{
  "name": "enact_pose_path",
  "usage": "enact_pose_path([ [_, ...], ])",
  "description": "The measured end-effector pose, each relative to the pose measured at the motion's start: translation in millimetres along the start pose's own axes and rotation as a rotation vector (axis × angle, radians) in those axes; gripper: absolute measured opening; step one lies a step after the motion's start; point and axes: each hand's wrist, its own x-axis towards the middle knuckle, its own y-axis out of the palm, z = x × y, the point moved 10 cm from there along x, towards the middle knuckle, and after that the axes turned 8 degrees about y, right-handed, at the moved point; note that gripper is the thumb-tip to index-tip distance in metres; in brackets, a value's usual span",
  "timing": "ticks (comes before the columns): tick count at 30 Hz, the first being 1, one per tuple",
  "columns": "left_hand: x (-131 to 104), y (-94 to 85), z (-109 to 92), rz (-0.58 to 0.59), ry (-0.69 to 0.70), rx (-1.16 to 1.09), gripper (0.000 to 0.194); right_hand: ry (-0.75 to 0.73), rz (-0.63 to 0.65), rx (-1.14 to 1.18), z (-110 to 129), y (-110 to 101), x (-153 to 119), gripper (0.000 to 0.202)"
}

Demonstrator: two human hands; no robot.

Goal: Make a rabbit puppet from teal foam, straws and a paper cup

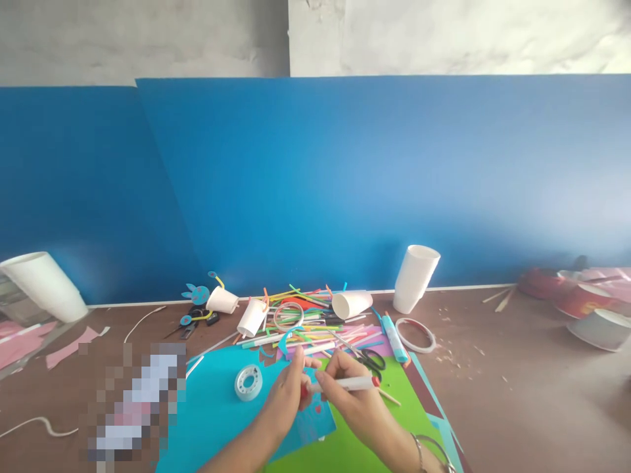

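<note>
My right hand (355, 404) is closed around a white marker (352, 383) with a red end, held almost level. My left hand (284, 394) faces it, fingers curled about a red cap (304, 391) at the marker's left end; whether cap and marker are joined is hard to see. Below both hands lies a blue paper piece (310, 430) with small red marks. It rests across a blue sheet (211, 387) and a green sheet (409, 407). Left of my left hand is a roll of white tape (248, 383). Black-handled scissors (373, 360) lie beyond my right hand.
Coloured straws and sticks (315, 315) are heaped behind the sheets, among paper cups (351, 305). A stack of white cups (415, 279) stands by the blue partition (315, 184). A glue tube (394, 338) and a tape ring (415, 336) lie right. Bowls (601, 328) sit far right.
</note>
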Motion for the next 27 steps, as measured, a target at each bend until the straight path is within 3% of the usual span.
enact_pose_path([
  [13,11.5,-1.9,0.0,0.000,0.035,-0.084,0.081,-0.009,-0.069,0.061,7.7,-9.1,6.1,0.038],
  [19,5.1,5.7,-6.6,0.058,0.060,-0.078,0.078,0.069,0.001,0.055,-23.4,12.5,9.8,0.034],
  [22,3.0,8.5,-3.1,0.081,0.060,-0.042,0.075,-0.010,-0.049,-0.032,-29.6,15.7,7.8,0.029],
  [27,7.4,12.0,25.1,0.037,-0.026,0.001,0.073,-0.175,0.016,-0.245,-15.8,31.2,-1.1,0.025],
])
